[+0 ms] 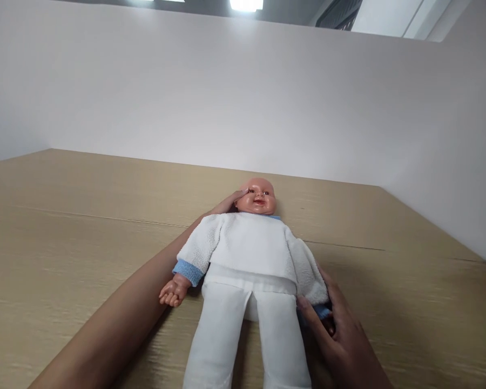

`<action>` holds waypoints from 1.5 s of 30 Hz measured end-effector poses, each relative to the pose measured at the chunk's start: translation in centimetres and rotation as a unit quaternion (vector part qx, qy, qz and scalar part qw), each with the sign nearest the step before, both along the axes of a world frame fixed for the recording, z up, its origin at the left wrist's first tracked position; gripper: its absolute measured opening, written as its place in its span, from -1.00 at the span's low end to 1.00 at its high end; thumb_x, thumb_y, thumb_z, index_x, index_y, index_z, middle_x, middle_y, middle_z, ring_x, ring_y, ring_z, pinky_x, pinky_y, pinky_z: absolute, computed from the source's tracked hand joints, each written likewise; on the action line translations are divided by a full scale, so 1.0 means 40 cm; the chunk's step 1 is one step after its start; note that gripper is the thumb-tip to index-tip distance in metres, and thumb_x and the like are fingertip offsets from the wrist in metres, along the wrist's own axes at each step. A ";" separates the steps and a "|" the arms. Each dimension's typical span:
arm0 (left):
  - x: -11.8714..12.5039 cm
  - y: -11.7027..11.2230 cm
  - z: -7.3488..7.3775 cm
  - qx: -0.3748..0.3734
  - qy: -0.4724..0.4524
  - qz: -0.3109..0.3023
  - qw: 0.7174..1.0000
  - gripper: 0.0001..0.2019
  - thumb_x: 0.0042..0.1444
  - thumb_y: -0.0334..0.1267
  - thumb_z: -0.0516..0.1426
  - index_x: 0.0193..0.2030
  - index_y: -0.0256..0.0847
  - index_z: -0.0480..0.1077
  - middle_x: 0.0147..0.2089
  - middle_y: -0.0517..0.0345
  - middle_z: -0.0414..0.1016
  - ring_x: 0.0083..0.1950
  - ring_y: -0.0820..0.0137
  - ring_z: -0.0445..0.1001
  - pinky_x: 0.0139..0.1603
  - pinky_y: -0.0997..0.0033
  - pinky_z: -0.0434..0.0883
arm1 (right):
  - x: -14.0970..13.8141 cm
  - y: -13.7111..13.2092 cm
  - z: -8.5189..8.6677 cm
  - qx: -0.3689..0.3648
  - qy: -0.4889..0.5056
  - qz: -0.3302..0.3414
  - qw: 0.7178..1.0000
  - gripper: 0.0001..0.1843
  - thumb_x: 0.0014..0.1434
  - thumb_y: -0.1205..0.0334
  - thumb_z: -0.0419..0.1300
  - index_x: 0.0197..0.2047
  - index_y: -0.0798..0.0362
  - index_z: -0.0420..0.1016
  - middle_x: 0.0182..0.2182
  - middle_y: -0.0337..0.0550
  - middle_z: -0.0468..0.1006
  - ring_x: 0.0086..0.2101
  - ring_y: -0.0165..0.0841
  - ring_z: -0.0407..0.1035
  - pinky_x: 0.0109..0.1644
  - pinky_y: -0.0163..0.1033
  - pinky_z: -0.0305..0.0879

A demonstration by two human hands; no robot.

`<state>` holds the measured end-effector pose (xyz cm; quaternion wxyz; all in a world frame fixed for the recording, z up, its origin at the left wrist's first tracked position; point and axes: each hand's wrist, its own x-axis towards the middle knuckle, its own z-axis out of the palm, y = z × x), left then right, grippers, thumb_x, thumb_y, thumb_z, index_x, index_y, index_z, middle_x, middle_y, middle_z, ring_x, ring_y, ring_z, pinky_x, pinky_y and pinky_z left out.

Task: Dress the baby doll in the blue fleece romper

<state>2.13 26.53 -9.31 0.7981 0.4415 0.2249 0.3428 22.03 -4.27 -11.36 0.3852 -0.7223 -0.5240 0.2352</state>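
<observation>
A baby doll (249,254) in a white top with blue cuffs and white trousers lies on its back on a light wooden table (65,216), head away from me. My left hand (229,203) reaches along the doll's side and cups the side of its head, thumb at the temple. My right hand (336,335) is closed around the doll's arm at the blue cuff, by its hip.
A plain white wall (243,92) rises right behind the table's far edge. The table's right edge runs diagonally at the far right. Ceiling lights show at the top.
</observation>
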 end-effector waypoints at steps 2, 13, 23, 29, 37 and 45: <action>-0.006 -0.003 0.001 0.005 0.001 -0.014 1.000 -0.54 0.36 0.06 0.23 0.15 -0.28 0.62 0.20 -0.08 0.68 0.41 -0.04 0.49 0.56 0.05 0.29 | -0.006 0.001 0.007 0.000 0.007 0.000 1.000 -0.13 0.36 -0.31 0.20 0.57 -0.12 0.13 0.45 0.02 0.37 0.29 -0.05 0.43 0.26 -0.08 0.51; -0.007 0.006 -0.008 0.028 -0.024 -0.014 0.999 -0.50 0.37 -0.01 0.25 0.31 -0.29 0.52 0.26 -0.09 0.64 0.39 0.04 0.53 0.56 0.12 0.31 | -0.018 0.001 0.006 0.005 0.035 -0.013 0.999 -0.15 0.32 -0.33 0.22 0.53 -0.19 0.19 0.35 -0.07 0.48 0.11 -0.10 0.54 0.00 -0.16 0.58; -0.014 0.021 -0.022 0.027 -0.015 -0.042 0.999 -0.51 0.39 0.05 0.22 0.26 -0.27 0.56 0.29 -0.07 0.62 0.38 0.01 0.53 0.49 0.11 0.40 | -0.023 0.007 0.011 0.029 0.038 -0.015 0.999 -0.16 0.30 -0.32 0.24 0.49 -0.11 0.27 0.31 0.00 0.52 0.06 -0.08 0.56 0.02 -0.12 0.59; -0.018 0.017 -0.024 0.027 -0.005 -0.063 0.998 -0.47 0.37 0.11 0.22 0.26 -0.26 0.57 0.30 -0.10 0.61 0.41 -0.05 0.49 0.49 0.02 0.39 | -0.021 0.007 0.011 0.024 0.039 -0.018 0.999 -0.17 0.30 -0.33 0.24 0.48 -0.12 0.27 0.30 -0.01 0.54 0.04 -0.09 0.57 -0.02 -0.13 0.60; -0.008 0.055 -0.043 0.033 -0.009 -0.063 0.997 -0.52 0.38 0.05 0.21 0.23 -0.29 0.58 0.16 -0.09 0.70 0.33 0.00 0.56 0.48 0.04 0.38 | -0.020 0.006 0.013 0.018 0.022 -0.020 0.999 -0.16 0.31 -0.34 0.22 0.50 -0.13 0.25 0.29 -0.02 0.55 -0.09 -0.15 0.59 -0.13 -0.16 0.59; -0.008 0.066 -0.048 0.031 -0.002 -0.057 0.998 -0.51 0.39 0.06 0.21 0.25 -0.28 0.56 0.17 -0.10 0.69 0.33 0.01 0.56 0.49 0.03 0.35 | -0.026 0.008 0.021 0.028 0.023 -0.005 0.999 -0.20 0.35 -0.31 0.20 0.49 -0.11 0.24 0.24 -0.02 0.56 -0.09 -0.15 0.57 -0.05 -0.11 0.56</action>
